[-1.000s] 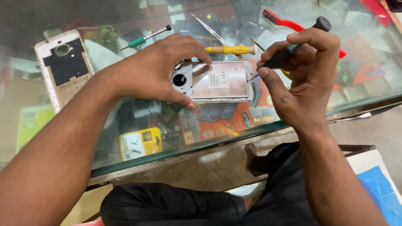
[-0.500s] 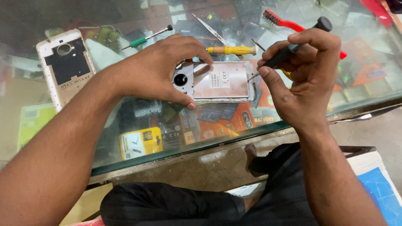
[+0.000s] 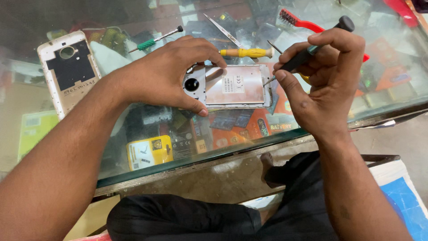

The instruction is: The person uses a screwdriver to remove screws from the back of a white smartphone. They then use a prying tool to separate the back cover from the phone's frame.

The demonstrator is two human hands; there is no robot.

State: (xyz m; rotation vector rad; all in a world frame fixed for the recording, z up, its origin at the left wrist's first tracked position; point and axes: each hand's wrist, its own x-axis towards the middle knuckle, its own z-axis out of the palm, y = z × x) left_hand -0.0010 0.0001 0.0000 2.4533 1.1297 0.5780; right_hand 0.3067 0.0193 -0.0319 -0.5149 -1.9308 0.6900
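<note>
An opened smartphone (image 3: 234,85) lies back-up on the glass counter, its round camera at the left end and a metal plate across its middle. My left hand (image 3: 167,73) clamps its left end between thumb and fingers. My right hand (image 3: 327,73) holds a black precision screwdriver (image 3: 312,49) by its shaft, forefinger near the cap. The tip touches the phone's right edge.
A white phone back cover (image 3: 67,69) lies at the far left. A green-handled screwdriver (image 3: 154,41), a yellow-handled screwdriver (image 3: 245,52), tweezers (image 3: 223,29) and a red brush (image 3: 307,24) lie behind the phone. Boxes show under the glass counter (image 3: 383,111). My knees are below its front edge.
Both hands and the phone stay nearly in place. The screwdriver remains at the phone's right edge with only a slight shift of the fingers.
</note>
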